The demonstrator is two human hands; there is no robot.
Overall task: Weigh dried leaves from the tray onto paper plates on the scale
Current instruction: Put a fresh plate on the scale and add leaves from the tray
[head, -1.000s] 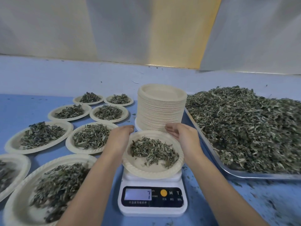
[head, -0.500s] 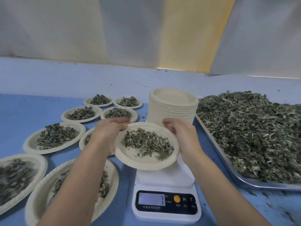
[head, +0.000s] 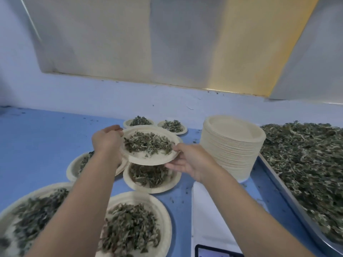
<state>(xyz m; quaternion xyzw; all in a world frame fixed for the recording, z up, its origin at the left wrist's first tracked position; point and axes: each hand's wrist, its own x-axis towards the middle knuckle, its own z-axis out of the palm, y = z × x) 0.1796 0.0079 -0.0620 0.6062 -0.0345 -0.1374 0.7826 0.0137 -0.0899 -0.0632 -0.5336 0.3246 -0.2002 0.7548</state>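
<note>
1. The left grip [head: 106, 140] grasps the held plate [head: 143, 157] at its 9 o'clock rim. The fingers are curled over the far edge there.
2. The right grip [head: 191, 162] pinches the same plate at about its 4 o'clock rim, with the thumb on top and the fingers underneath.
3. The held plate is in the air above the blue worktop [head: 37, 145]. It carries a loose pile of dried leaves [head: 148, 143].
4. Directly under it, at its 6 o'clock, a filled plate [head: 148, 191] lies on the worktop and is partly covered by the held one.
5. More filled plates lie around:
   - a nearer one [head: 165, 216] further along 6 o'clock
   - a large one [head: 37, 191] at 7 o'clock
   - one [head: 71, 169] at 8 o'clock, behind the left forearm
   - a far pair [head: 183, 129] at 12 to 1 o'clock
6. A tall stack of empty plates [head: 232, 151] stands at 3 o'clock from the held plate, just beside the right grip.
7. Beyond the stack, still at 3 o'clock, the metal tray [head: 282, 186] holds a wide heap of leaves [head: 306, 160].
8. The scale [head: 204, 216] sits at 5 o'clock, between the nearer filled plate and the tray. Its white top shows, the display is cut off by the lower edge, and the reading cannot be told.
</note>
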